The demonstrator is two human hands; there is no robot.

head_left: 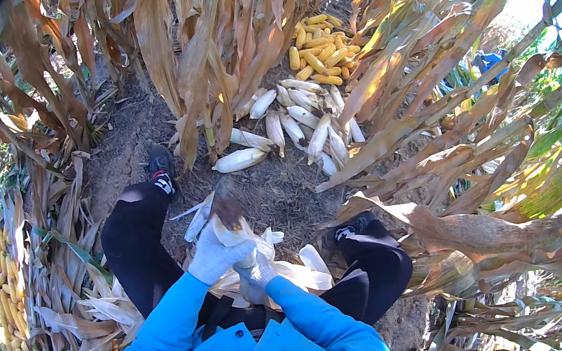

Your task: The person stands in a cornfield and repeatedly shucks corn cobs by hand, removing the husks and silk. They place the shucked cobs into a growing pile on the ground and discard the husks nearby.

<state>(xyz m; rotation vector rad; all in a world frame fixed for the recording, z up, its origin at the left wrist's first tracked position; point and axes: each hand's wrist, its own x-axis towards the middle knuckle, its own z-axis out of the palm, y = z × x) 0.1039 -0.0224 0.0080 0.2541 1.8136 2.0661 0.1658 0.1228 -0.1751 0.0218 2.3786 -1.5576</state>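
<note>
In the head view, my left hand [217,254], in a white glove, is closed around a corn ear in its husk [231,232], whose dark silk tip points up and away from me. My right hand [258,269], gloved too, grips the lower part of the same ear, close beside the left hand. Loose pale husks [302,274] lie between my legs, under and beside my hands. Farther off on the ground lie several unhusked ears [302,116], two of them [241,161] nearer to me. Behind them is a pile of bare yellow corn cobs [326,47].
Dry corn stalks and leaves stand close on both sides; one broad leaf [488,231] reaches in above my right knee. More yellow ears [8,293] lie at the lower left, near a heap of husks [106,307]. Bare soil [278,191] shows between my feet.
</note>
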